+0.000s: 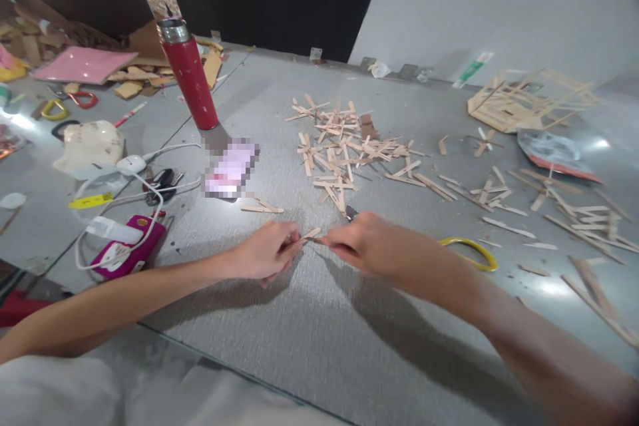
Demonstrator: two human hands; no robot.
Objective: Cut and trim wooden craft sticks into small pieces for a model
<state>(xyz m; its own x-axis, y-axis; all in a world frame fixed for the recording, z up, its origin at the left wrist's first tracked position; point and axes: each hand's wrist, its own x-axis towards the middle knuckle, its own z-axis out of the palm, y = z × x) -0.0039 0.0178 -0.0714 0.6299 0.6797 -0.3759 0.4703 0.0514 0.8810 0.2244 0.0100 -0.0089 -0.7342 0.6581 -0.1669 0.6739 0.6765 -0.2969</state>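
Close to the table's front edge, my left hand (pixel 269 249) is closed in a pinch on a wooden craft stick (pixel 313 233), whose rounded end points up and right. Facing it, my right hand (pixel 357 239) has its fingers closed around a thin brownish strip (pixel 315 240) that meets the stick; I cannot tell its kind. A dark pointed tip (pixel 351 213) shows just beyond my right knuckles, the rest of it hidden. Left of the hands' meeting point lie a few joined craft sticks (pixel 263 208). A large heap of craft stick pieces (pixel 344 140) spreads behind both hands.
A red bottle (pixel 190 73) stands upright behind a phone (pixel 232 170). White cables join a purple power bank (pixel 132 246) at left. A yellow handle loop (pixel 472 254) lies behind my right forearm. A stick frame model (pixel 519 106) sits at back right, near a plastic packet (pixel 554 153).
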